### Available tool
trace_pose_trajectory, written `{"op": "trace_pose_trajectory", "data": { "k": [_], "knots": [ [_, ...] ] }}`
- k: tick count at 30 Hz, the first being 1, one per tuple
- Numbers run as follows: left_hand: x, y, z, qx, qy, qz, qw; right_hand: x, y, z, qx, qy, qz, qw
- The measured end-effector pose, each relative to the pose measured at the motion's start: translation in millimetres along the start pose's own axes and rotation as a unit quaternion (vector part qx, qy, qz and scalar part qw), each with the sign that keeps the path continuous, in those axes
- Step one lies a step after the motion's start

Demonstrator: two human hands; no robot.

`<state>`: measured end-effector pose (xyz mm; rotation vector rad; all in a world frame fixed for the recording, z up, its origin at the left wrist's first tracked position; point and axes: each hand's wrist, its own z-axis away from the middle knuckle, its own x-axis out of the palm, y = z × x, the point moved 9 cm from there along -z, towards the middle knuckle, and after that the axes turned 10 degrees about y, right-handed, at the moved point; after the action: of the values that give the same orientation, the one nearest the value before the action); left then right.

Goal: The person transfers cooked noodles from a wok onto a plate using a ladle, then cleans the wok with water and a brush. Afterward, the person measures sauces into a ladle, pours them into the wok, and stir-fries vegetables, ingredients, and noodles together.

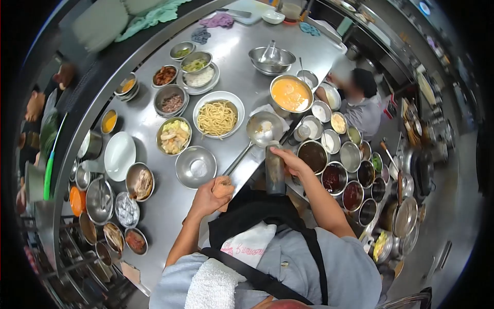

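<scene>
Holding the ladle (264, 130), its bowl at one o'clock, the left hand (207, 198) closes its fingers around the handle's end, likely for leverage; the right hand's (292, 160) fingers grip the dark bottle (275, 177) near its top.

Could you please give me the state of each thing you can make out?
Ladle: held, white contents inside
Dark container: held
Left hand: gripping ladle
Right hand: gripping container
Noodles: piled in bowl
Orange liquid: uncovered in pot
Oval white dish: empty
White towel: draped
Purple cloth: crumpled
</scene>
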<state>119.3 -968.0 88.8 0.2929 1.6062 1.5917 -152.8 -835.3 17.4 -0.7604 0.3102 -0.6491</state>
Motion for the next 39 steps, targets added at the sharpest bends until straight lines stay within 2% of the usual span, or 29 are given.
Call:
{"op": "trace_pose_trajectory", "data": {
  "k": [1, 3, 5, 7, 10, 14, 16, 17, 19, 20, 23, 24, 26, 28, 30, 31, 35, 36, 38, 39],
  "knots": [
    [-1, 0, -2, -0.001, -0.009, 0.001, 1.0, 6, 9, 3, 0.044, -0.018, 0.014, 0.999],
    [-3, 2, -6, 0.0, -0.025, -0.041, 0.999, 5, 25, -1, 0.058, -0.014, 0.003, 0.998],
    [-3, 7, -12, 0.01, -0.043, -0.029, 0.999, 0, 35, 3, 0.071, -0.005, -0.013, 0.997],
    [-5, 13, -20, 0.022, -0.057, -0.017, 0.998, -3, 33, 9, 0.063, 0.004, 0.03, 0.998],
    [-8, 12, -31, 0.02, -0.076, -0.01, 0.997, 6, 12, 33, 0.026, 0.027, -0.029, 0.999],
    [-2, 8, -45, 0.013, -0.125, 0.03, 0.992, 2, 11, 38, 0.023, 0.034, -0.037, 0.998],
    [-1, 6, -49, 0.02, -0.135, 0.04, 0.99, -12, 7, 30, -0.036, 0.081, 0.026, 0.996],
    [1, 1, -51, 0.002, -0.139, 0.073, 0.988, -17, 8, 27, -0.035, 0.081, 0.025, 0.996],
    [0, -3, -52, -0.017, -0.139, 0.102, 0.985, -34, -8, 24, -0.131, 0.137, 0.081, 0.979],
    [2, -2, -50, -0.034, -0.142, 0.12, 0.982, -32, -12, 27, -0.132, 0.132, 0.079, 0.979],
    [4, -6, -48, -0.049, -0.136, 0.144, 0.979, -55, -34, 35, -0.269, 0.22, 0.08, 0.934],
    [3, -8, -46, -0.049, -0.13, 0.151, 0.979, -56, -31, 30, -0.272, 0.211, 0.08, 0.935],
    [-4, -5, -44, -0.035, -0.115, 0.115, 0.986, -68, -45, 40, -0.368, 0.322, 0.137, 0.862],
    [-14, -1, -41, -0.026, -0.094, 0.075, 0.992, -64, -44, 31, -0.378, 0.306, 0.128, 0.864],
    [-19, 13, -35, 0.001, -0.091, 0.044, 0.995, -74, -29, 15, -0.378, 0.35, 0.148, 0.844],
    [-20, 12, -30, -0.016, -0.087, 0.041, 0.995, -81, -16, 3, -0.364, 0.363, 0.154, 0.844],
    [-19, 56, -18, 0.021, -0.082, 0.063, 0.994, -97, -11, 36, -0.358, 0.41, 0.11, 0.832],
    [-13, 67, -16, 0.027, -0.112, 0.047, 0.992, -101, -6, 50, -0.363, 0.406, 0.106, 0.832],
    [-8, 87, -10, 0.04, -0.135, 0.023, 0.99, -122, 20, 76, -0.378, 0.385, -0.049, 0.841],
    [4, 103, -8, 0.066, -0.163, 0.026, 0.984, -133, 40, 82, -0.37, 0.37, -0.033, 0.852]
  ]
}}
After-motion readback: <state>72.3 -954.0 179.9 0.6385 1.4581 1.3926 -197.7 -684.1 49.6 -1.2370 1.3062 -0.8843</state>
